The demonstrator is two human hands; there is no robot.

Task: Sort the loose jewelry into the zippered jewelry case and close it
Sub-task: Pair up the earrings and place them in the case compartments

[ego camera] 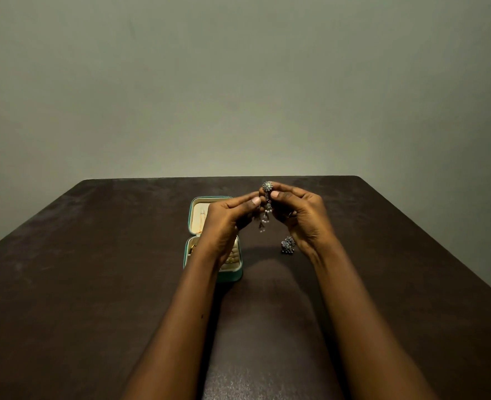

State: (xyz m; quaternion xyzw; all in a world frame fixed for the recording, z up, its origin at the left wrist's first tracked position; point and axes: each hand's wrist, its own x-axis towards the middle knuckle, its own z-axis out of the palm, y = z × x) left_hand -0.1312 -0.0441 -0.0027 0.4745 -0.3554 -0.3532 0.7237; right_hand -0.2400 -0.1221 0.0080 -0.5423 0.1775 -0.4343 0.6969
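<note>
A small teal zippered jewelry case lies open on the dark table, its cream-lined lid folded back away from me. Gold pieces show in its left compartment. A silver dangling earring with a flower top and small pearl drops hangs above the table, right of the case. My right hand pinches its top between thumb and fingers. My left hand pinches it from the left side and hides part of the case. A second silver earring lies on the table under my right hand.
The dark brown table ends at a plain grey-green wall behind. Its right edge runs diagonally down at the far right.
</note>
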